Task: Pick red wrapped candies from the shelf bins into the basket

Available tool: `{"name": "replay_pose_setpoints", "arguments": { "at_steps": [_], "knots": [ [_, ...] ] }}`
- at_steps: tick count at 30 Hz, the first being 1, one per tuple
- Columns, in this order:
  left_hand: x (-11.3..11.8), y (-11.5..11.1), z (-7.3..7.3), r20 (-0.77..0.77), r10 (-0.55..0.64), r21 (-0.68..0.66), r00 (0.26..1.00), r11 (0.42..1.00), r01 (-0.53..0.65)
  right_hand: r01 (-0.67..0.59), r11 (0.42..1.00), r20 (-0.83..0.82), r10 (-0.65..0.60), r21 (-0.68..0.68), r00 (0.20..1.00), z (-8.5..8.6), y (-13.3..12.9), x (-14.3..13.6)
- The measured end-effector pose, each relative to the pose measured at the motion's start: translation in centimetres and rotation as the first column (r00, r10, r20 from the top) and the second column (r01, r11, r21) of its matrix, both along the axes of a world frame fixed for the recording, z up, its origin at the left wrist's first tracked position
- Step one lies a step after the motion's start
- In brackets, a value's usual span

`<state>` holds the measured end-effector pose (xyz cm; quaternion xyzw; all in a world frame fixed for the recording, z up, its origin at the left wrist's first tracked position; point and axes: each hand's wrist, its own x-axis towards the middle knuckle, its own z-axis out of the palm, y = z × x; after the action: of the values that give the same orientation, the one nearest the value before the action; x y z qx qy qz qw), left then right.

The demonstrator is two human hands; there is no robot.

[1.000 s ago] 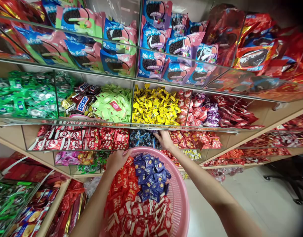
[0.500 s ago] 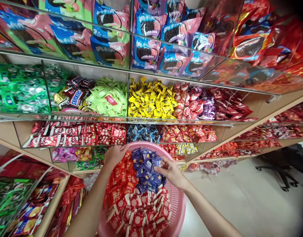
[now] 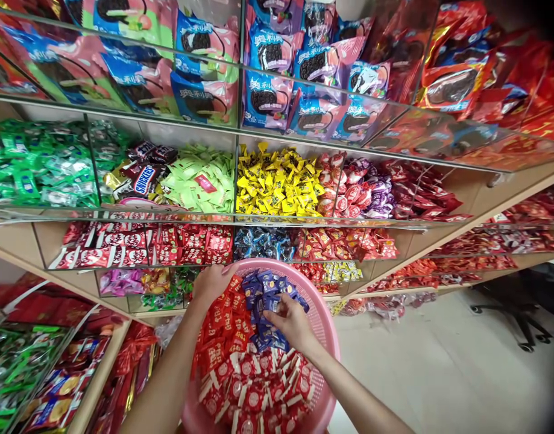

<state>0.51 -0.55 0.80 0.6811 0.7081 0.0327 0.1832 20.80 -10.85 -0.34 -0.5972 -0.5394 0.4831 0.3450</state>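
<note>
A pink plastic basket [image 3: 326, 316] is in front of me, below the shelves. Its far left rim is gripped by my left hand [image 3: 213, 284], the fingers partly hidden behind the edge. Inside, purple-blue wrapped candies [image 3: 255, 292] are heaped at the back. Orange-red packets [image 3: 222, 322] fill the left side, and red-and-white wrapped candies [image 3: 254, 381] cover the front. My right hand [image 3: 292, 325] reaches in over the purple heap, thumb and fingertips pinched on a purple candy packet [image 3: 271, 302].
Glass-fronted shelves hold blue cookie packs [image 3: 267, 93], yellow candies [image 3: 279, 184], light green candies [image 3: 199, 181] and green ones [image 3: 46, 166]. A shelf edge [image 3: 195, 216] runs just beyond the basket. At right are pale floor [image 3: 394, 374] and a chair base [image 3: 525, 325].
My right hand has moved left and slightly down, from the right side of the purple heap to its middle. My left hand stays on the rim.
</note>
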Motion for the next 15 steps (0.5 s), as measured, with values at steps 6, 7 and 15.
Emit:
{"name": "replay_pose_setpoints", "arguments": {
  "at_steps": [6,7,15],
  "knots": [
    [0.1,0.1,0.1,0.002,0.004,-0.009,1.0,1.0,-0.004,-0.023,0.995,0.117,0.011,0.1,0.993,1.3,-0.1,0.8],
    [0.1,0.1,0.2,0.004,0.009,-0.015,1.0,1.0,-0.009,-0.011,0.994,0.105,-0.001,0.112,0.994,1.7,0.0,1.2],
    [0.0,0.1,0.0,0.026,0.02,-0.018,0.999,1.0,-0.02,0.079,0.994,-0.032,-0.077,0.074,0.996,2.8,0.0,5.2]
  ]
}}
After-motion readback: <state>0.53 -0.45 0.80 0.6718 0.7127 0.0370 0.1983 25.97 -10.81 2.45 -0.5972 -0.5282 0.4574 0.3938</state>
